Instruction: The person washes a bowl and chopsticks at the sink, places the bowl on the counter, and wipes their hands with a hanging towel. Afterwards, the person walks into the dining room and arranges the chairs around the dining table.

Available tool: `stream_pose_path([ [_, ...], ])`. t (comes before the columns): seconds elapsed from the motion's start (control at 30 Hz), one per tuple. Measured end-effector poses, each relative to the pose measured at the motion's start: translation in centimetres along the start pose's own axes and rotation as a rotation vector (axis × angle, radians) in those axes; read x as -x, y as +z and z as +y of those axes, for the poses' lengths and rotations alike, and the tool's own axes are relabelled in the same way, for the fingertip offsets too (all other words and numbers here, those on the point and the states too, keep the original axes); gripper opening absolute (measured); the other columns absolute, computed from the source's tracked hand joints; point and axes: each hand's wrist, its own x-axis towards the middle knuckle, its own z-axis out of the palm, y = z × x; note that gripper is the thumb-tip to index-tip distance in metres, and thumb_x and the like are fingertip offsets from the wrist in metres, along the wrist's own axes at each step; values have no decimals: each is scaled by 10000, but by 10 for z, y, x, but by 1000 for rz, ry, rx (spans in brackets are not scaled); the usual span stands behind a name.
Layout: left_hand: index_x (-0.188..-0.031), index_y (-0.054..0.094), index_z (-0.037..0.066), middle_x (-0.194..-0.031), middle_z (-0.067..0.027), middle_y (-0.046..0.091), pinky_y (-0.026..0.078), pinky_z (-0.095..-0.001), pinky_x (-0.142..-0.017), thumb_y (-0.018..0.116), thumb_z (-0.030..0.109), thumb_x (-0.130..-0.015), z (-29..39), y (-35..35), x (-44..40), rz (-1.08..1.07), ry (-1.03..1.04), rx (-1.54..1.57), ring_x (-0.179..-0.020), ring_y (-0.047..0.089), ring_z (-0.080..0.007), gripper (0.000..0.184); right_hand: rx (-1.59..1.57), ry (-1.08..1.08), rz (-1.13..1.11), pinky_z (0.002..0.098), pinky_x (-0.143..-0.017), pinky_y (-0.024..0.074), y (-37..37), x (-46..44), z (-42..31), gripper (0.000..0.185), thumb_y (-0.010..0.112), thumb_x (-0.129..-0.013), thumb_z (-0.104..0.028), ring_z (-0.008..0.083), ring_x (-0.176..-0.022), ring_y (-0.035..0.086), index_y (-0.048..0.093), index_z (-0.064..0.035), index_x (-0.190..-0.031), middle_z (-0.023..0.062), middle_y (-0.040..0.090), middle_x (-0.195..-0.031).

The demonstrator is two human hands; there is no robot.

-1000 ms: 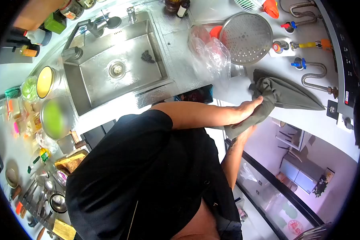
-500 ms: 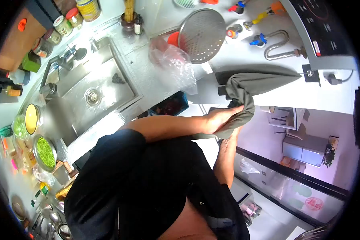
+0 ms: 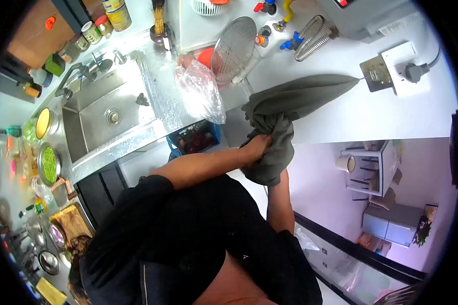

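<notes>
While L hand (image 3: 256,148) clenches cloth (image 3: 284,136), R hand's hidden.

Glares off the counter (image 3: 165,96) near its front edge; looks bright, fisheye-bent, soft at far left, black at frame corners.
</notes>
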Motion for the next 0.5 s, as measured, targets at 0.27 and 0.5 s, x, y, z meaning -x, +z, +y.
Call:
stream_pose_path([
  [0.27, -958, 590, -45, -894, -205, 633, 440, -384, -815, 550, 193, -829, -14, 8, -9, 146, 649, -414, -911, 594, -373, 274, -124, 185, -184, 294, -804, 452, -32, -18, -11, 356, 541, -887, -272, 159, -897, 548, 515, -14, -1131, 53, 565, -1037],
  [0.5, -1216, 497, 64, -1209, -257, 493, 412, -368, -920, 625, 199, -742, -26, -10, -7, 188, 383, -969, -1154, 476, -354, 510, 675, -342, -2, 404, -811, 432, -23, -8, -23, 346, 594, -807, -146, 325, -938, 568, 539, 1, -1115, 182, 593, -1006],
])
